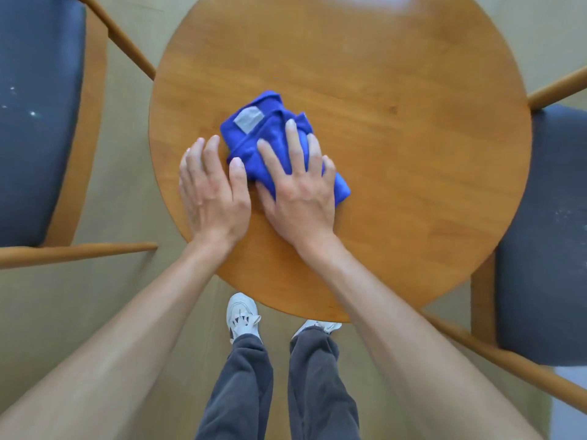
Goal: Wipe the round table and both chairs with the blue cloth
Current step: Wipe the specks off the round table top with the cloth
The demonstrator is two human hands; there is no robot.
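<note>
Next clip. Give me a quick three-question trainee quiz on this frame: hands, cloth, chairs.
1. True or false: the right hand lies flat on the blue cloth.
2. The left hand mostly rests on: A) the round table, B) a chair, C) nothing.
3. What marks the seat of the left chair and the right chair?

Key: 1 true; 2 A; 3 pale specks.

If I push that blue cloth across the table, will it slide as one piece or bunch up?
The blue cloth lies crumpled in soft folds, so it is probably floppy and will likely bunch at its free end. The right hand lies flat on it, which should help it slide together. The round table looks smooth, so drag is probably low.
</note>
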